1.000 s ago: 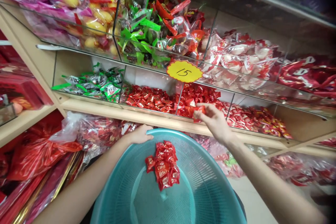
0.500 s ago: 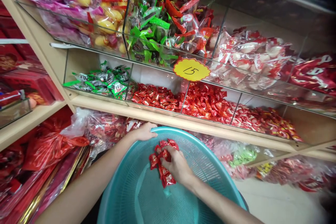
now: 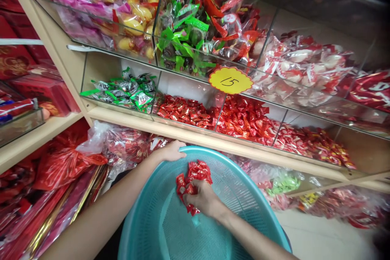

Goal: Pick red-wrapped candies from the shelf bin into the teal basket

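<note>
- Plainly light and crinkly: red wrapped candies, heaped inside the teal basket near its far rim; probably slippery foil, best gathered as a loose bunch, not pinched singly.
- Curled over the near side of that heap, right hand, fingers closed around several pieces.
- Clamped on the basket's far rim, left hand, gripping the plastic edge.
- Just beyond the basket, shelf bins of red sweets; above them, yellow price tag marked 15; left of those, green-wrapped sweets.

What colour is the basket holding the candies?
Teal, with fine mesh perforations; the basket shows best in the head view.
</note>
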Tool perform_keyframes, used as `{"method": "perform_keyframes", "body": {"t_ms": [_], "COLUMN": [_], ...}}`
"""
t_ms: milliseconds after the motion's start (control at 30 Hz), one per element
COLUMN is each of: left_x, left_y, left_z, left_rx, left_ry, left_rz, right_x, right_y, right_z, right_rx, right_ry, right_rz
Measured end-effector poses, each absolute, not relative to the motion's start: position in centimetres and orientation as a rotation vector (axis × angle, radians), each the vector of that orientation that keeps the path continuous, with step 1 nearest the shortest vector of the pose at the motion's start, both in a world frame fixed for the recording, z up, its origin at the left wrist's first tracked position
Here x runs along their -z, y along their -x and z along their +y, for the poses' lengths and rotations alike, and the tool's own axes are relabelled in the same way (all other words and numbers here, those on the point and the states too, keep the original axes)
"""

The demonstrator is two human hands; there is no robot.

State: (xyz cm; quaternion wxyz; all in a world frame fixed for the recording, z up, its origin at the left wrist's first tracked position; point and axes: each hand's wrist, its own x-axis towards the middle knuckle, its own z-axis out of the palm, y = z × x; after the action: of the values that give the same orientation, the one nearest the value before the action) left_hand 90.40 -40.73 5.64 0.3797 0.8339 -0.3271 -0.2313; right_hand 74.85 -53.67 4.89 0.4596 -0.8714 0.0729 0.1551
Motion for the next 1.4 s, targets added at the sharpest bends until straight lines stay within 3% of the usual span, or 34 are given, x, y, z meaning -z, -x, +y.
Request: {"method": "perform_keyframes", "body": {"t_ms": [133,400,1100,1400], "left_x": [-5.5,-5.2,-5.5,-5.8], "left_y": [-90.4,-90.4,-90.4,-90.3], "left_z": [-40.7,-40.7,-40.7,-40.6], "left_rx": [0.597,0.577,0.536,0.563], "left_ry": [-2.126,-2.112,-2.168,-2.168], "left_rz": [-0.835,-0.83,-0.86,-0.84], "right_x": [-5.4,-6.5,-3.9,-6.6], "right_y": [-75.0,-76.6,-75.9,-75.9], "right_z": [-53.4,-52.6,-53.5,-54.9], "right_rx": [-0.363,-0.083,-0.02,0.024], "right_ry": [2.072,2.357,2.087,2.056], "right_rz": [0.193,0.158,0.26,0.177]}}
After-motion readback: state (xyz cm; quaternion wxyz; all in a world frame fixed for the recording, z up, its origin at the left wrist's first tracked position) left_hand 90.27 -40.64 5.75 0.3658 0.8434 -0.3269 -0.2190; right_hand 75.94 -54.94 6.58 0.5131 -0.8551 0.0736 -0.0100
